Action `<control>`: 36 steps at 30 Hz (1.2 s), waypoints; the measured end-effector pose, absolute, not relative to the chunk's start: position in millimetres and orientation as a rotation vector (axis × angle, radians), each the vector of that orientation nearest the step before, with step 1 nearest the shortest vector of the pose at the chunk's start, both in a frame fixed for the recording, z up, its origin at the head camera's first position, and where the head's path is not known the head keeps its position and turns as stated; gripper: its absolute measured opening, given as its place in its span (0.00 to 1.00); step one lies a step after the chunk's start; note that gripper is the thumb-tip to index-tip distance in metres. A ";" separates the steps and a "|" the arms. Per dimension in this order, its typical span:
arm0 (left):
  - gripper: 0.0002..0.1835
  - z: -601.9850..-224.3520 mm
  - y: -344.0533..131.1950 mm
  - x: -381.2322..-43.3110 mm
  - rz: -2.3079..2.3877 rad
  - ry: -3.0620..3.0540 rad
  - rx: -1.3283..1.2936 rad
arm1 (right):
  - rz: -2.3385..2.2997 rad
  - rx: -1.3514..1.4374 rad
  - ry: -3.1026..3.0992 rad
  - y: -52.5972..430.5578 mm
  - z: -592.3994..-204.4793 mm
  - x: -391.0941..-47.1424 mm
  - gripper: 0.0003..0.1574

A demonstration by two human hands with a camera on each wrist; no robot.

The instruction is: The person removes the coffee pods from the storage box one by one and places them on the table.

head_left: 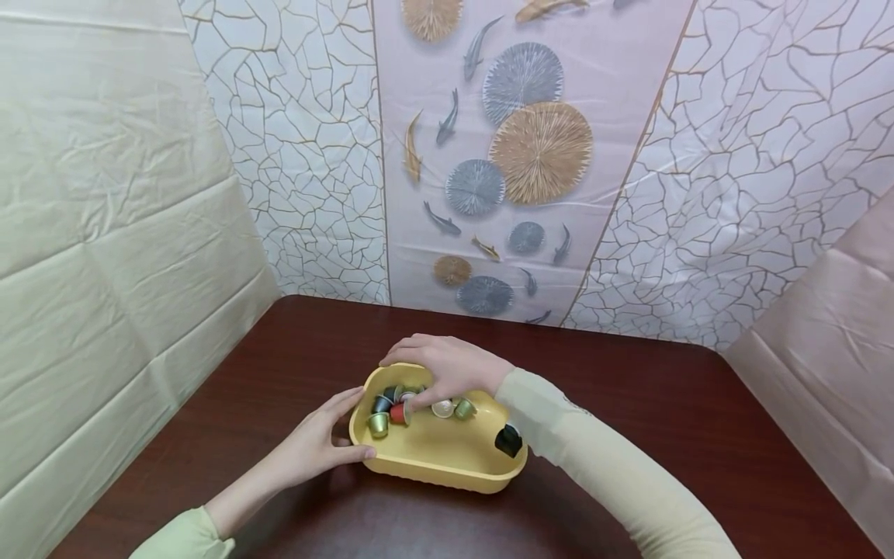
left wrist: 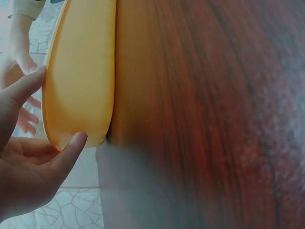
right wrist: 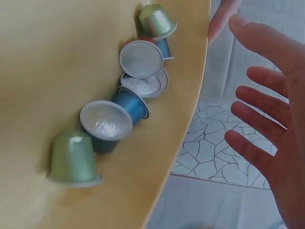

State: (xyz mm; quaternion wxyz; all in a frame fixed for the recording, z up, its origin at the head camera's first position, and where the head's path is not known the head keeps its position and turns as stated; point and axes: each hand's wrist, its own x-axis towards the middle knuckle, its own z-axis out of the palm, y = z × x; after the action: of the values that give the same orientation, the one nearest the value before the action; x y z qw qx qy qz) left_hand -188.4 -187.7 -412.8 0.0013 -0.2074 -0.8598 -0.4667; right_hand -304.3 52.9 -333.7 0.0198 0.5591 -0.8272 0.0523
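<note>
A yellow oval tub stands on the dark wooden table in the head view. Coffee capsules lie mostly toward its left and far side: a gold-green capsule, a red capsule, a blue capsule and a green capsule among several. Apart from these, a black capsule sits at the tub's right end. My left hand grips the left end, thumb at the near rim. Over the far rim reaches my right hand, its fingers spread and holding nothing in the right wrist view.
Dark wooden table surrounds the tub. Behind it hangs a patterned cloth, with a plain cream cloth along the left and another pale cloth on the right.
</note>
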 end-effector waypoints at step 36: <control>0.48 -413.7 -183.6 -183.9 -1.400 -2.687 -0.633 | 0.168 1.837 -2.540 22.1 -401.5 -316.7 0.32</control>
State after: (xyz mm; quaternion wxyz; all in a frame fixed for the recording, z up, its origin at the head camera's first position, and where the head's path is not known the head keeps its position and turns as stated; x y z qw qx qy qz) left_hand -183.9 -183.6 -413.7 0.0231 -0.2043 -0.8679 -0.4522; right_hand -316.7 22.1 -401.5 0.0012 0.5851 -0.8092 0.0535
